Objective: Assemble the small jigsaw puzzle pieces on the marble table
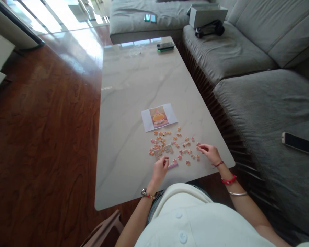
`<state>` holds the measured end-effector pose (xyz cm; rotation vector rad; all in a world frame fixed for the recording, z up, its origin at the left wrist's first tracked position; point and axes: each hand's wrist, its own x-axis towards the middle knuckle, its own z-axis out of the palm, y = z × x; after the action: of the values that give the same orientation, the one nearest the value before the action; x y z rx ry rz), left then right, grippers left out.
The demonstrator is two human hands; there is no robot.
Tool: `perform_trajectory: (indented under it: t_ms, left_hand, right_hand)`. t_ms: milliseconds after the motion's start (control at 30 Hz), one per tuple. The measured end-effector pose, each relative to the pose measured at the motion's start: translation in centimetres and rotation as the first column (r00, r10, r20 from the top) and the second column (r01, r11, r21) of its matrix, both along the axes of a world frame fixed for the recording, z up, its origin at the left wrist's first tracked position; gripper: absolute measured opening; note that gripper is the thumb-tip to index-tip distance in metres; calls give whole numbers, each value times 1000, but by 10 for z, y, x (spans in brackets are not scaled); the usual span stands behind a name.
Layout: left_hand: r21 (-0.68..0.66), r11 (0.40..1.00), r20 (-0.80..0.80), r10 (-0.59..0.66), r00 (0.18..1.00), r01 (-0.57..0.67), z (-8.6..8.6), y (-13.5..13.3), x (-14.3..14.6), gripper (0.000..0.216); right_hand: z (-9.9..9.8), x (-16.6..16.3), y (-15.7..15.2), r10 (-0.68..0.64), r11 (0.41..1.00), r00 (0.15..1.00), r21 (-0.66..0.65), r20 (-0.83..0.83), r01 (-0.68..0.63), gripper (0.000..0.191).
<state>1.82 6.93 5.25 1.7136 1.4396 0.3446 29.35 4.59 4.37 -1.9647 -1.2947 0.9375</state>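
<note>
Loose jigsaw puzzle pieces (187, 144) in orange and pink lie scattered on the table in front of me. Among them is a joined corner section (162, 149) of the puzzle, and a short joined strip with a purple edge (172, 166) sits nearer to me. My left hand (160, 169) is closed over the lower left of the joined section, fingertips pinched together; whether anything is between them is too small to see. At the right side of the scatter, my right hand (211, 153) pinches a pink puzzle piece (198, 145) between thumb and fingers.
A paper with a printed picture (159, 117) lies just beyond the pieces. The marbled table (126, 137) carries a phone-like dark object (165, 46) at its far end. A grey sofa (247, 99) runs along the right, with a phone (300, 144) and a white box (207, 16) on it.
</note>
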Motion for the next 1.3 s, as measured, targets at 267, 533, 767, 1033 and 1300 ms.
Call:
perform_trajectory:
  t_ms: [267,533,767,1033,1300]
  left_hand:
    - [169,956,-342,-170,924,238,4,-22,-9,22]
    - [194,891,-289,-347,892,410,3,-34,-6,27]
    - [187,885,-297,-362,884,426,3,-25,-6,29]
    - [188,888,-232,-376,897,420,0,-16,7,30]
    - [177,898,-251,-355,900,403,-3,-16,1,29]
  right_hand:
    - [-14,9,-4,176,981,964,45,201,-189,21]
    - [-12,1,-7,173,976,941,78,291,-204,22]
    - [-2,-15,-27,311,942,894,19,323,-334,25]
    - [-8,-13,-46,227,969,916,17,330,-246,30]
    - [-6,-44,-24,261,956,915,49,306,-289,24]
